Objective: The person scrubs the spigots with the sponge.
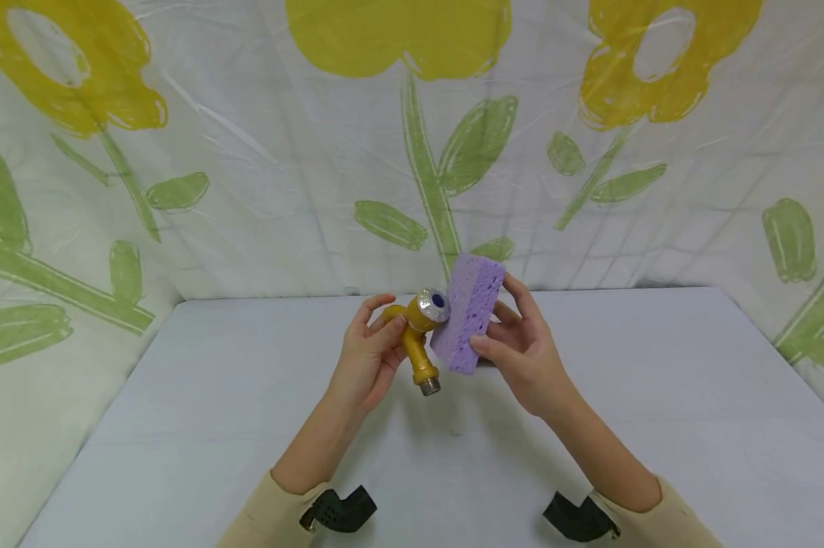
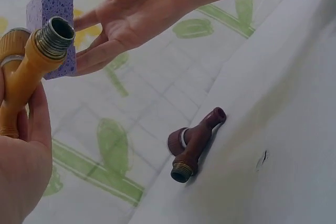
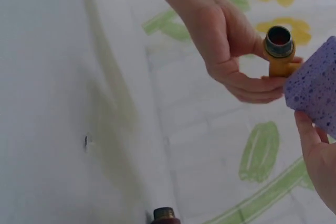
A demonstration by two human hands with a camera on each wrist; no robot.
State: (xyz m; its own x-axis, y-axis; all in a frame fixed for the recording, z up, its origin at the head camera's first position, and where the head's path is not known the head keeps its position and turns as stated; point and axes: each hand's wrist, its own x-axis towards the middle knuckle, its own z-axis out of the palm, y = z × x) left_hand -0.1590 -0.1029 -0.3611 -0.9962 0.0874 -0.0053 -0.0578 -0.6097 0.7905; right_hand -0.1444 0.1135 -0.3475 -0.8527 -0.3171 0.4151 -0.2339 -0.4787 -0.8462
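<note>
My left hand point(image 1: 378, 329) grips a yellow tap point(image 1: 419, 335) by its body, above the middle of the white table point(image 1: 179, 426). The tap's silver knob with a blue cap points up and its threaded end point(image 2: 55, 34) points down towards me. A purple sponge point(image 1: 468, 312) stands on edge, pinched between the thumb and fingers of my right hand point(image 1: 504, 326), and its face rests against the tap's knob. From the right wrist, the sponge point(image 3: 315, 85) is beside the tap point(image 3: 278, 51) in the left hand point(image 3: 226, 40). The right hand point(image 2: 136, 14) shows in the left wrist view.
A second, dark red tap point(image 2: 191, 145) lies on the table by the flowered sheet point(image 1: 261, 190) at the back; the hands hide it from the head view. Black wrist mounts point(image 1: 336, 510) sit at the near edge. A small dark mark point(image 2: 262, 157) is on the table.
</note>
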